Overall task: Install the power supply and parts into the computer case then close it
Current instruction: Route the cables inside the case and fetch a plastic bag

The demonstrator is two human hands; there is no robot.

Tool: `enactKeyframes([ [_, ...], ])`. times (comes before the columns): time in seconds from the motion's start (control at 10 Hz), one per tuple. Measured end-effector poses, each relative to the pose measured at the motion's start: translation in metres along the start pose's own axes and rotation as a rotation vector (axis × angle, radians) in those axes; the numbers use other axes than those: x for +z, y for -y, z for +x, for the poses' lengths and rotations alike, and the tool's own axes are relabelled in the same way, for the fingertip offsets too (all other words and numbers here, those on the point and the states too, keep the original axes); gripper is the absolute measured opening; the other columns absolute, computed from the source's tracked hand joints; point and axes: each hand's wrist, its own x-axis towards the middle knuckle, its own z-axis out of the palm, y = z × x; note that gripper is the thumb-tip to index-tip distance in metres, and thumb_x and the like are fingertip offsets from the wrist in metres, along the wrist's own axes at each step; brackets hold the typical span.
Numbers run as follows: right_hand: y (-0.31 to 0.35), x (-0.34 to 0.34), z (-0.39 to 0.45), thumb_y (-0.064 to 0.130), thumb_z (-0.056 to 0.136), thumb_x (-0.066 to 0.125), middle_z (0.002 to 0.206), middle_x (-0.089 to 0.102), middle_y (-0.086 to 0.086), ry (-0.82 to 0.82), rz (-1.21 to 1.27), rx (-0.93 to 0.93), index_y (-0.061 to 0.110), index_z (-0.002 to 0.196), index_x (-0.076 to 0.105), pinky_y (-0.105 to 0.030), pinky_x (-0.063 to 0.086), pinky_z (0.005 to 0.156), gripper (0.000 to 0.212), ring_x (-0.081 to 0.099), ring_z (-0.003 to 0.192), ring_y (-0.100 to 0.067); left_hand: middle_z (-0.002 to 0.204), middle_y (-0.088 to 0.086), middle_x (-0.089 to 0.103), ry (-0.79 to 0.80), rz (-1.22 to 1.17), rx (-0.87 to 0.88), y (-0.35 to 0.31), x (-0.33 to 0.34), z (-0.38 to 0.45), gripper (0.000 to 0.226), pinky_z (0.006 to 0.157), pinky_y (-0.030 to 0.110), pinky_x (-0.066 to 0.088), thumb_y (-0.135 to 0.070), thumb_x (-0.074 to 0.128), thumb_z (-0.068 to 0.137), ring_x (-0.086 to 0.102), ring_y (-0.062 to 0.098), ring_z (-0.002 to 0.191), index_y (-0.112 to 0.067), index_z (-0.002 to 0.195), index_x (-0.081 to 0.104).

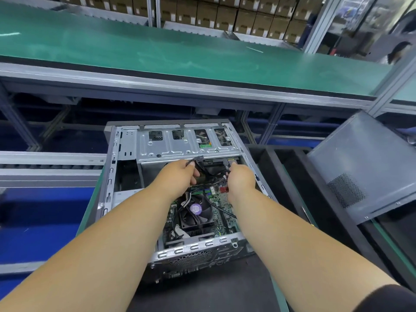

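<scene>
The computer case [126,176] lies on its side with the open face up, and both of the person's arms reach into it from the near end. The left hand [177,179] sits just under the edge of the silver drive cage [186,144], its fingers curled round a bundle of black cables [195,162] whose plug ends stick up past the knuckles. The right hand [239,177] is close beside it, a little to the right, with the thumb and fingers pinched on a flat connector [231,162] with a yellowish tip, pressed up near the cage's lower edge. Whether that connector is seated I cannot tell.

Below the two hands, towards the person, the green motherboard [221,201] shows between the forearms. The black cooler fan [195,213] with a purple round sticker lies just behind the left wrist, and loose black wires cross over it. A red connector [222,189] sits right against the right wrist.

To the right of the right hand, well apart from it, a grey side panel [364,167] with a mesh vent patch leans tilted against the black tray [290,176]. Beyond both hands runs a long green conveyor belt [180,55], with stacked cardboard boxes [225,16] behind it.
</scene>
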Motion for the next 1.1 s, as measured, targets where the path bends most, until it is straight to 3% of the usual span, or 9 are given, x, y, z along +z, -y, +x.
enactKeyframes([
  [0.1,-0.002,0.002,-0.007,0.027,0.099,0.043,0.123,0.063,-0.017,0.053,-0.110,-0.063,0.042,0.092,0.046,-0.014,0.041,0.054,0.017,0.049,0.065,-0.008,0.078,-0.003,0.069,-0.004,-0.021,-0.009,0.000,0.000,-0.001,0.039,0.063,0.028,0.044,-0.034,0.034,0.103,0.059,0.016,0.072,-0.018,0.088,0.066],
  [0.2,-0.006,0.001,0.000,0.025,0.099,0.046,0.113,0.067,-0.020,0.051,-0.116,-0.068,0.016,0.107,0.065,-0.023,0.044,0.066,0.023,0.051,0.072,-0.015,0.078,-0.001,0.068,-0.004,-0.047,-0.025,-0.001,0.000,-0.001,0.039,0.064,0.029,0.045,-0.034,0.035,0.103,0.057,0.017,0.071,-0.016,0.088,0.066],
  [0.3,-0.007,0.001,0.001,0.020,0.098,0.048,0.075,0.059,-0.006,0.053,-0.058,-0.036,-0.005,0.117,0.062,-0.023,0.043,0.061,0.035,0.049,0.060,-0.016,0.079,-0.002,0.068,0.003,-0.033,-0.022,-0.001,0.000,-0.001,0.039,0.063,0.028,0.045,-0.034,0.035,0.104,0.057,0.017,0.071,-0.016,0.089,0.067],
  [0.5,-0.005,0.002,-0.004,0.016,0.096,0.050,0.065,0.050,0.001,0.047,0.021,0.027,-0.005,0.122,0.061,-0.023,0.040,0.053,0.035,0.046,0.053,-0.012,0.077,-0.002,0.068,0.005,-0.054,-0.034,-0.002,0.000,-0.001,0.039,0.063,0.028,0.044,-0.033,0.036,0.103,0.057,0.018,0.071,-0.015,0.089,0.067],
  [0.7,0.016,0.005,-0.005,0.025,0.104,0.045,0.086,0.046,-0.007,0.093,-0.129,0.183,0.013,0.107,0.066,-0.037,0.039,0.083,0.025,0.042,0.080,-0.025,0.078,-0.002,0.068,0.008,-0.043,-0.029,-0.001,-0.001,-0.001,0.039,0.060,0.027,0.042,-0.034,0.035,0.103,0.057,0.016,0.071,-0.016,0.089,0.067],
  [0.8,0.005,0.004,-0.003,0.022,0.101,0.047,0.080,0.050,-0.005,0.092,-0.094,0.137,0.013,0.093,0.062,-0.031,0.045,0.068,0.020,0.047,0.068,-0.021,0.078,-0.003,0.068,0.012,-0.035,-0.025,0.000,-0.001,-0.001,0.039,0.060,0.026,0.041,-0.034,0.035,0.103,0.058,0.015,0.071,-0.017,0.088,0.067],
  [0.9,-0.003,0.000,-0.002,0.018,0.096,0.050,0.066,0.051,0.001,0.077,-0.022,0.050,0.018,0.073,0.055,-0.019,0.043,0.043,0.023,0.045,0.049,-0.011,0.076,-0.003,0.068,0.014,-0.031,-0.020,0.001,0.000,0.001,0.039,0.061,0.027,0.040,-0.033,0.036,0.103,0.058,0.015,0.071,-0.017,0.086,0.067],
  [1.0,0.003,0.002,0.000,0.022,0.099,0.050,0.073,0.048,-0.006,0.034,-0.095,0.132,0.016,0.073,0.058,-0.030,0.041,0.057,0.028,0.038,0.057,-0.020,0.075,-0.003,0.068,0.016,-0.023,-0.011,0.002,0.001,0.002,0.039,0.061,0.027,0.041,-0.033,0.035,0.103,0.058,0.015,0.071,-0.017,0.085,0.066],
  [1.1,0.003,0.003,0.002,0.030,0.101,0.049,0.071,0.047,-0.005,0.010,-0.084,0.127,0.020,0.068,0.059,-0.032,0.039,0.056,0.036,0.039,0.058,-0.021,0.076,-0.003,0.068,0.013,-0.033,-0.005,0.003,0.002,0.001,0.039,0.061,0.026,0.040,-0.033,0.036,0.103,0.058,0.014,0.071,-0.018,0.085,0.066],
])
